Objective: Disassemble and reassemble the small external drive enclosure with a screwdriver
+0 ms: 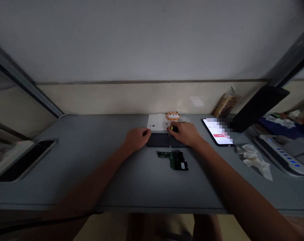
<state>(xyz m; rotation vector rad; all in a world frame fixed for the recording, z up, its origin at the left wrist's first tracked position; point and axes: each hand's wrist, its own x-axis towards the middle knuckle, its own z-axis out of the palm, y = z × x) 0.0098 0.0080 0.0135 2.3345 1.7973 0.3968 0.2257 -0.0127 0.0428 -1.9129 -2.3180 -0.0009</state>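
Grey desk [91, 160]: left hand [136, 139] half-curled, fingertips touching flat dark rectangular casing [158, 140]; right hand [185, 134] fisted round small yellow-black tool [174, 128].

Matt grey desk [91, 157], glossy phone screen [218, 131], crumpled white tissue [254, 159]

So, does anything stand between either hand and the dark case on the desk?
Nothing visible does. The left hand touches the dark case at its left edge; the right hand lies on its right part. The green circuit board lies apart, nearer the person.
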